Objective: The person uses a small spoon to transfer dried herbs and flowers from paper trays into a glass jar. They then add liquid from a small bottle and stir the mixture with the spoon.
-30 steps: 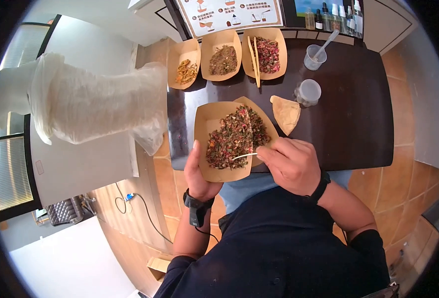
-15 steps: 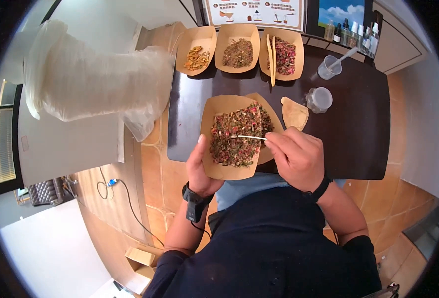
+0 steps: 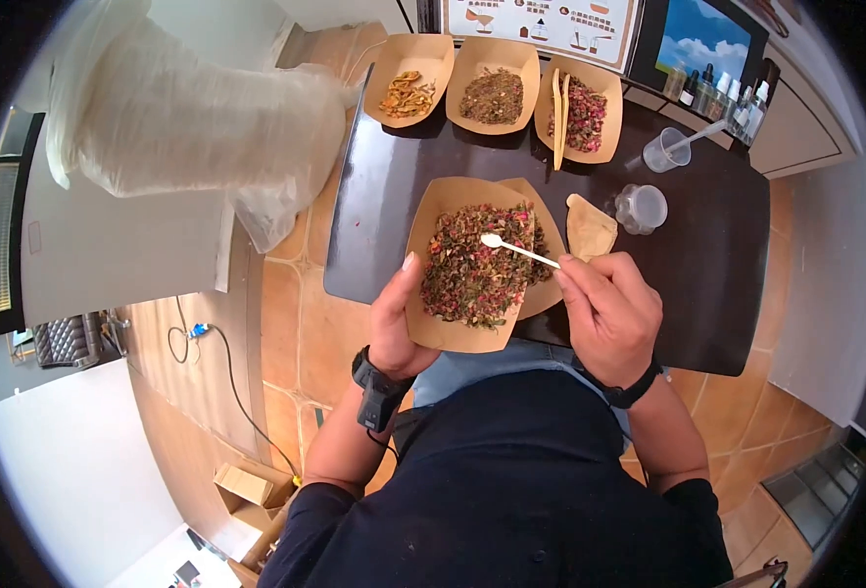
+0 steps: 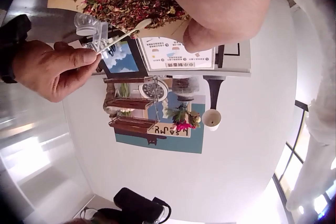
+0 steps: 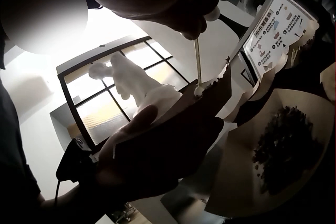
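My left hand (image 3: 396, 321) grips the left side of a brown paper tray (image 3: 443, 198), thumb along its rim and the other fingers hidden beneath. Chopped dried petals and leaves (image 3: 467, 279) cover much of its bottom. Between thumb and fingertips, my right hand (image 3: 614, 318) pinches the handle end of a small white spoon (image 3: 528, 253). The spoon's bowl points left over the dried mix; in the left wrist view the spoon (image 4: 123, 37) slants across the tray's edge. A second paper tray (image 3: 529, 194) with similar dried mix sits partly hidden behind the first.
Along the table's (image 3: 693, 265) back stand paper trays of yellowish pieces (image 3: 408, 95), brown bits (image 3: 493, 96) and red petals (image 3: 587, 113), with wooden tongs (image 3: 558, 118) on the last. Rightward are a folded tan filter (image 3: 590, 227), a lidded jar (image 3: 641, 209) and a plastic cup (image 3: 666, 150).
The spoon has risen from low in the dried mix toward its upper part, and its white bowl now shows. My left hand keeps its hold on the tray. The head view has shifted.
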`<state>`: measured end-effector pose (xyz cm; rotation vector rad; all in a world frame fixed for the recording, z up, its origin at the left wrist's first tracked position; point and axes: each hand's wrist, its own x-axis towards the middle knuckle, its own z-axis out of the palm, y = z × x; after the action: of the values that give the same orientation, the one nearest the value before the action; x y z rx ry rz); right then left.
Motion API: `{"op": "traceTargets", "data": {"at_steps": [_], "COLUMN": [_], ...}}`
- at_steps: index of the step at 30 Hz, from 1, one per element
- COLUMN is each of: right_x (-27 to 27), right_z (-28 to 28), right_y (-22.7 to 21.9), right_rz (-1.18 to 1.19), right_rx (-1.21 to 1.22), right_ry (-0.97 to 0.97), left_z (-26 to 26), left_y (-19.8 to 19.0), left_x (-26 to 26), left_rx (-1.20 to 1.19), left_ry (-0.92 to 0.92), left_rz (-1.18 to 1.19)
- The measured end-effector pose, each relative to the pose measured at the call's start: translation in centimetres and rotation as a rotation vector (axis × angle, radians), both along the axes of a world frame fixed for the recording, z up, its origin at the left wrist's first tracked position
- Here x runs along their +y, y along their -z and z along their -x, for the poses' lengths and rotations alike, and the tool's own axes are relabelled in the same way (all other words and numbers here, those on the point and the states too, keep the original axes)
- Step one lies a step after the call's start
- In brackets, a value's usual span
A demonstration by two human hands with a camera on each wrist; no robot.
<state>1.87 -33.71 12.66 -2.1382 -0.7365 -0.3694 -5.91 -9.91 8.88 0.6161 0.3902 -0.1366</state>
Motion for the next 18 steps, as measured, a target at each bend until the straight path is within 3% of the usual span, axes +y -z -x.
{"op": "traceTargets", "data": {"at_steps": [14, 18], "right_x": [-0.9, -0.1], "right_z": [-0.5, 0.9], "right_y": [0.3, 0.5], "right_rz": [0.01, 0.008], "right_rx": [-0.09, 0.088], "right_ry": [0.034, -0.002], "left_z": [-0.2, -0.1], "left_y": [-0.9, -0.4], "left_x": [-0.2, -0.1], "left_rx": [-0.034, -0.015], "left_ry": [0.029, -0.003], "left_rz": [-0.031, -0.045]}}
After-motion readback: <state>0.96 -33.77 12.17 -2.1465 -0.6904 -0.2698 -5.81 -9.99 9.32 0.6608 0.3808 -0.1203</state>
